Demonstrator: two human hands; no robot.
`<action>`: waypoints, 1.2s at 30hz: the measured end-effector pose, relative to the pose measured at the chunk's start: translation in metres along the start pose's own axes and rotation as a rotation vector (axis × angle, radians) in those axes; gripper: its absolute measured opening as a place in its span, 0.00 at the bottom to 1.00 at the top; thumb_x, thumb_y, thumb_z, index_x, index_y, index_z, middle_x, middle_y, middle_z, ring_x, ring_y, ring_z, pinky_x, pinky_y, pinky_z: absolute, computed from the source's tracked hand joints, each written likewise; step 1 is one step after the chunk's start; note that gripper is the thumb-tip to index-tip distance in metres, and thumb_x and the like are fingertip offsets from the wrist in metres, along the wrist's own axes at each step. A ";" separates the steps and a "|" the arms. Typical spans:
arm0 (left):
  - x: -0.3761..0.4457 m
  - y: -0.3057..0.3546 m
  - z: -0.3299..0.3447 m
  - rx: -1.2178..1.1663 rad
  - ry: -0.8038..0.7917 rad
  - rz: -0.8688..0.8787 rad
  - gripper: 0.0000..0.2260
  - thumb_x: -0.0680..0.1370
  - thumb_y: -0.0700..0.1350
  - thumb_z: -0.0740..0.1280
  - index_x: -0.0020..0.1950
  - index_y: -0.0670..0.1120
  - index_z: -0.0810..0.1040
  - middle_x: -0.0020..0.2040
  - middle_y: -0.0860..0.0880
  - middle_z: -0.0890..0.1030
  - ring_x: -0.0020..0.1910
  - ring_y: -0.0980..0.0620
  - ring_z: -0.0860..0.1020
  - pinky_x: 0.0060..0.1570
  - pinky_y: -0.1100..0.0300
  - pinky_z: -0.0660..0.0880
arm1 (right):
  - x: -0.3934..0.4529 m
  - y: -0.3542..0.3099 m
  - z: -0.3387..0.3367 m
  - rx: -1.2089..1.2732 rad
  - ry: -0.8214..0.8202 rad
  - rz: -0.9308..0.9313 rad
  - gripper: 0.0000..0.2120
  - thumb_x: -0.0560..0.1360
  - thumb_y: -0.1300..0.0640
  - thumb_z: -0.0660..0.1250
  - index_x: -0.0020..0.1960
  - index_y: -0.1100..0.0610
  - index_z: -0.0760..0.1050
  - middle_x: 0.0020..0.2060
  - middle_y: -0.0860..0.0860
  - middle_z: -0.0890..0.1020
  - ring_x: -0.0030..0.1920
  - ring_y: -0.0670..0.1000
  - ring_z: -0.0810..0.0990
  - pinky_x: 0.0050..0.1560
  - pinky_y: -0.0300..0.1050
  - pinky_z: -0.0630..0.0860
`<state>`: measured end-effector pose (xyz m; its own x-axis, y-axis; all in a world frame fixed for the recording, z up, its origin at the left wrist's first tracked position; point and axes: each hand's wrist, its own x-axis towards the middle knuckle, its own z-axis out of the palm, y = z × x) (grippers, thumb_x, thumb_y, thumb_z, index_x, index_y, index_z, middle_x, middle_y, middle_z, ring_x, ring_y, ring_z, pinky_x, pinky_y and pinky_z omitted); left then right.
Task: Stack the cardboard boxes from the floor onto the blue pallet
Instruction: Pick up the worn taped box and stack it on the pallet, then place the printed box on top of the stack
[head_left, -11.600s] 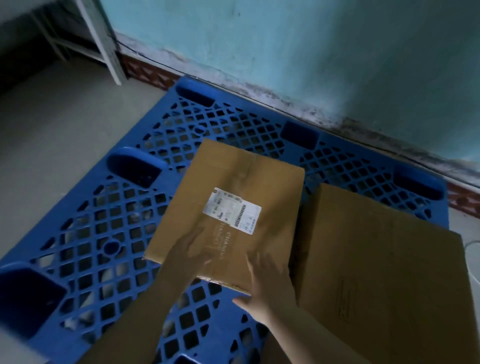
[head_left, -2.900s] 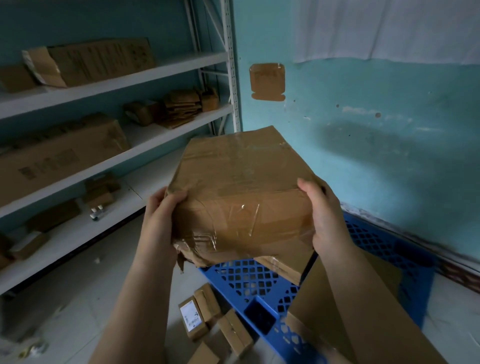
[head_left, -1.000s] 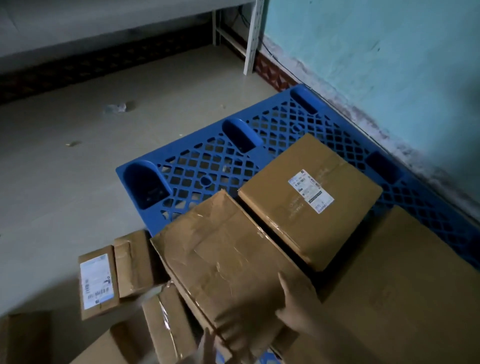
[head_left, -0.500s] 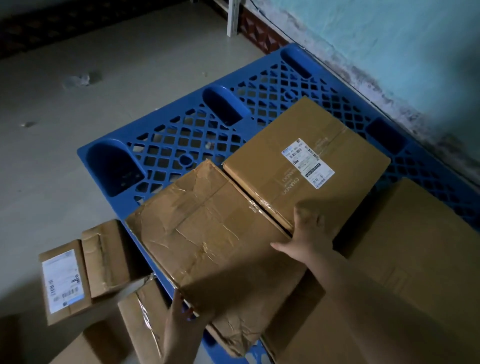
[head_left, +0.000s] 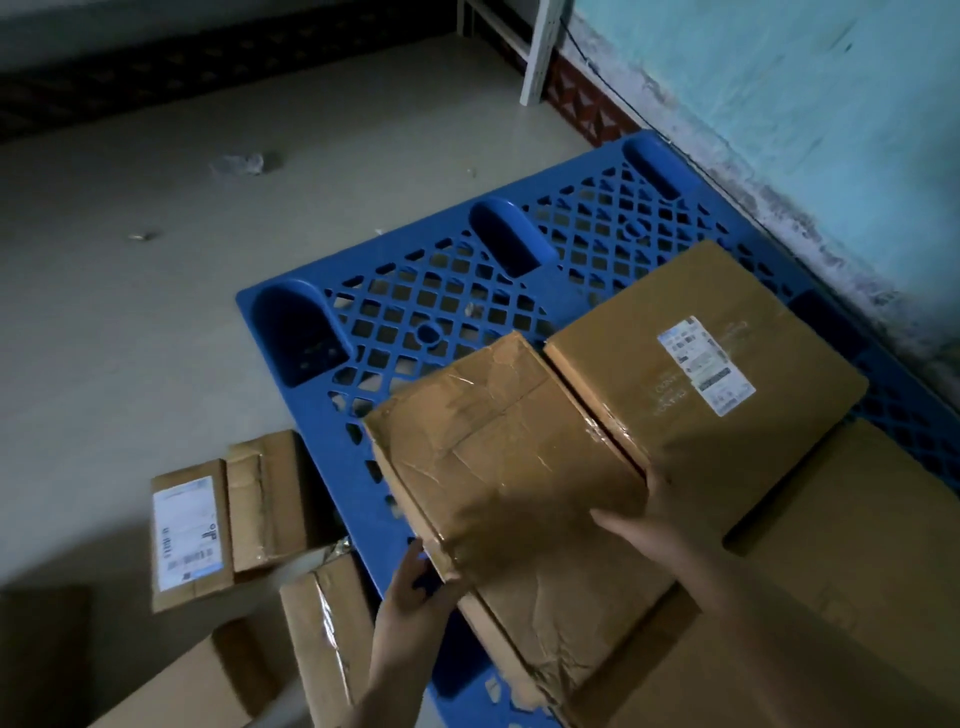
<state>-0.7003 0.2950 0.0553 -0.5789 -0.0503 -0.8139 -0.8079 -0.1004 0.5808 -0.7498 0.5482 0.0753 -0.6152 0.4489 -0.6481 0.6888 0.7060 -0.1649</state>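
A crumpled, taped cardboard box (head_left: 498, 441) lies on the front part of the blue pallet (head_left: 415, 312), its near end overhanging the pallet's edge. My left hand (head_left: 418, 579) grips its near left corner from the side. On the box's right edge sits my right hand (head_left: 647, 512), thumb on top and fingers at the seam with a labelled box (head_left: 623, 358) that lies flat just behind. A large plain box (head_left: 857, 545) fills the pallet's right side.
On the floor left of the pallet lie a small box with a white label (head_left: 189, 535), an open-flapped box (head_left: 265, 499), a taped box (head_left: 327, 634) and a bigger one (head_left: 197, 686). The teal wall (head_left: 779, 78) borders the pallet; a white shelf leg (head_left: 540, 52) stands at the back.
My right hand slid from the labelled box's near edge onto the crumpled box's right edge. My left hand rose to its near left corner. The crumpled box has shifted closer against the labelled box.
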 end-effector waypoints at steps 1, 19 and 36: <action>-0.006 0.015 -0.007 -0.065 0.052 0.030 0.20 0.72 0.39 0.71 0.60 0.54 0.71 0.53 0.53 0.77 0.49 0.52 0.75 0.52 0.55 0.70 | -0.009 -0.013 0.001 0.030 -0.001 -0.068 0.51 0.64 0.34 0.69 0.76 0.47 0.43 0.76 0.53 0.51 0.75 0.56 0.54 0.71 0.60 0.56; -0.144 -0.004 -0.293 -0.474 0.595 0.391 0.27 0.73 0.42 0.69 0.70 0.58 0.66 0.61 0.53 0.72 0.50 0.61 0.74 0.49 0.55 0.70 | -0.245 -0.251 0.163 0.252 -0.591 -0.941 0.47 0.62 0.49 0.78 0.72 0.38 0.54 0.67 0.38 0.63 0.63 0.36 0.62 0.55 0.26 0.63; -0.216 -0.096 -0.480 -0.716 0.796 0.315 0.30 0.73 0.42 0.69 0.72 0.55 0.63 0.66 0.48 0.69 0.48 0.57 0.73 0.35 0.65 0.71 | -0.404 -0.350 0.320 0.042 -0.710 -1.076 0.48 0.64 0.52 0.77 0.74 0.43 0.51 0.73 0.46 0.62 0.68 0.43 0.60 0.64 0.45 0.60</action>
<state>-0.4443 -0.1611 0.1664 -0.3031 -0.7713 -0.5596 -0.2383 -0.5073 0.8282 -0.6200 -0.0558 0.1567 -0.5364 -0.7291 -0.4250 -0.0036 0.5055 -0.8628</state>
